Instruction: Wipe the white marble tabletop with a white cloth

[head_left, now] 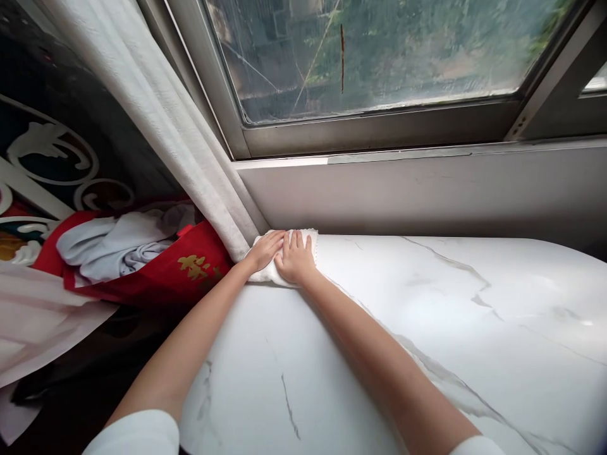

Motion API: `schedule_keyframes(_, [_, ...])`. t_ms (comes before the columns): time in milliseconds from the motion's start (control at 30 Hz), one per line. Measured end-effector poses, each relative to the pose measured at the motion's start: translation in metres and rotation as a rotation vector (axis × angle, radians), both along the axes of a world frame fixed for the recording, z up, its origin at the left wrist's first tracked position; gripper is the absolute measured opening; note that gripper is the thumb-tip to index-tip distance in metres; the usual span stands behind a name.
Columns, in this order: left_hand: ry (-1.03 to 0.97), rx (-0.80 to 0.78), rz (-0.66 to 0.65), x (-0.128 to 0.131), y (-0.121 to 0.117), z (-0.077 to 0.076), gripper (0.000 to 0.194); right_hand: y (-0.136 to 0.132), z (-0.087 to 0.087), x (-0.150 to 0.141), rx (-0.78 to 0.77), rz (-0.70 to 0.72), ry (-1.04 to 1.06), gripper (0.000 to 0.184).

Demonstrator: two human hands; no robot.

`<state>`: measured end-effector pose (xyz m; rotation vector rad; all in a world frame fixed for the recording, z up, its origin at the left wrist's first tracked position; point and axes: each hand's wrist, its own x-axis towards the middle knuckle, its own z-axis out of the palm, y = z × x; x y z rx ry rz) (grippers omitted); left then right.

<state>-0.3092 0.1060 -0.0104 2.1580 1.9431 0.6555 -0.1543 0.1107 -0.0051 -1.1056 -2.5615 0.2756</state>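
Note:
A white cloth (309,241) with a scalloped edge lies on the far left corner of a white marble-patterned table (403,303). Pressed down on it is my right hand (294,258), palm down, its fingers stretched out and slightly apart. My left hand (266,250) rests flat on the cloth's left part, fingers extended and their tips touching the right hand. Neither hand is wrapped round the cloth. My palms cover the cloth's middle.
A white curtain (156,120) hangs down to the table's left corner. Behind the table are a low wall (403,189) and a metal-framed window (379,123). To the left, a red bag (156,278) holds pale clothes (123,243).

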Motion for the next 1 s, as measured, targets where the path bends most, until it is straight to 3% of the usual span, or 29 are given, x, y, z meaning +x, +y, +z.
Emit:
schedule_keyframes(167, [0.002, -0.002, -0.019, 0.0, -0.002, 0.0, 0.049, -0.008, 0.0, 0.004, 0.055, 0.005, -0.013, 0.064])
schedule_keyframes(333, [-0.015, 0.029, -0.009, 0.016, -0.035, 0.001, 0.053, -0.029, -0.002, 0.017, 0.072, 0.047, -0.02, 0.063])
schedule_keyframes(600, [0.021, -0.004, 0.121, 0.055, -0.133, -0.003, 0.052, -0.104, 0.006, 0.06, 0.083, 0.185, -0.041, 0.063])
schedule_keyframes(800, [0.083, 0.019, 0.184, 0.117, -0.22, -0.006, 0.051, -0.17, 0.009, 0.121, 0.055, 0.333, 0.003, 0.065])
schedule_keyframes(900, [0.114, 0.016, 0.195, 0.148, -0.246, -0.005, 0.051, -0.189, 0.009, 0.15, 0.057, 0.387, 0.029, 0.063])
schedule_keyframes(1000, [0.146, 0.011, 0.19, 0.17, -0.253, -0.003, 0.052, -0.196, 0.009, 0.168, 0.022, 0.404, 0.034, 0.063])
